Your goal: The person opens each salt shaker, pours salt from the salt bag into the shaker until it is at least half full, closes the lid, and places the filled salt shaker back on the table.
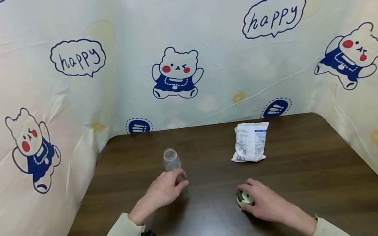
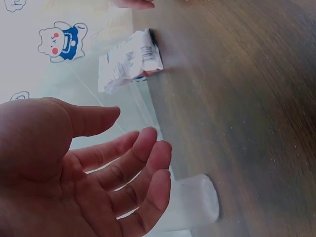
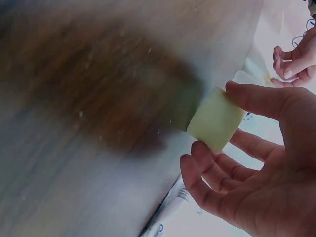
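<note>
My right hand (image 1: 268,203) pinches a small round green-and-cream object (image 1: 244,198) between thumb and fingers, low at the table's right-centre. In the right wrist view the object's pale yellow-green side (image 3: 216,120) shows between the fingertips of my right hand (image 3: 247,158). My left hand (image 1: 162,189) hovers just in front of a clear upright jar (image 1: 171,160), fingers loosely bent with nothing between them. In the left wrist view the jar (image 2: 195,202) stands beyond the fingers of my left hand (image 2: 94,168); whether they touch cannot be told.
A white printed packet (image 1: 250,141) stands or lies near the back right of the brown wooden table (image 1: 207,143). Behind and beside the table hangs a pale curtain (image 1: 225,68) with bear drawings and lettering.
</note>
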A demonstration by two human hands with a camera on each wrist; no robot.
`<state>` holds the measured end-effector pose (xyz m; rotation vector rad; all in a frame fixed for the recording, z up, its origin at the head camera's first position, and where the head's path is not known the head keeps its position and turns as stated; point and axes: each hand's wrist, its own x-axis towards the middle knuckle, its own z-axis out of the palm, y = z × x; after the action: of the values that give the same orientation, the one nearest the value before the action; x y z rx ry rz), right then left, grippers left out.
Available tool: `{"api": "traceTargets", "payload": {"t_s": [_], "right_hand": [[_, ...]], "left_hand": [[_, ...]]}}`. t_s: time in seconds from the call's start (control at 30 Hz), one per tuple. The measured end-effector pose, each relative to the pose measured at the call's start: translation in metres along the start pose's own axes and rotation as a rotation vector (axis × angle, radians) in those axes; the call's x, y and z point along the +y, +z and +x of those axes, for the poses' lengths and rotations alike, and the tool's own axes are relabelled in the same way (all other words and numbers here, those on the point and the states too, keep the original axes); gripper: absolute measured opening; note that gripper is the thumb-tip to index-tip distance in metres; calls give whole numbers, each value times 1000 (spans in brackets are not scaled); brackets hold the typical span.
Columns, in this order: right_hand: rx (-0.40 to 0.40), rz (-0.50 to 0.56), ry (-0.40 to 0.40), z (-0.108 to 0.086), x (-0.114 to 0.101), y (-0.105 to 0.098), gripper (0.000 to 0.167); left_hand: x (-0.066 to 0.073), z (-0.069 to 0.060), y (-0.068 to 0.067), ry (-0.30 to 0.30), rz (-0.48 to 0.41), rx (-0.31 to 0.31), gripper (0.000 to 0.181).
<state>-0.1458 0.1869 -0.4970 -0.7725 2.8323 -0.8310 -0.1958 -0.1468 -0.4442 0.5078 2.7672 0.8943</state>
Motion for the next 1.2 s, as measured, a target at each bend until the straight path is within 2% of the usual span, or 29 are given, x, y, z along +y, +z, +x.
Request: {"api": "traceTargets", "payload": {"t_s": [0.17, 0.47, 1.0, 1.2], "right_hand": [[-10, -6, -2, 0, 0, 0, 40], [-20, -28, -10, -2, -3, 3, 42], [-45, -51, 7, 1, -5, 3, 47], [-13, -68, 71, 1, -7, 2, 52]], "left_hand": [[4, -2, 2, 5, -1, -42, 29], [4, -1, 4, 29, -22, -31, 23], [2, 5, 2, 37, -36, -34, 24], [6, 8, 2, 47, -44, -37, 24]]}}
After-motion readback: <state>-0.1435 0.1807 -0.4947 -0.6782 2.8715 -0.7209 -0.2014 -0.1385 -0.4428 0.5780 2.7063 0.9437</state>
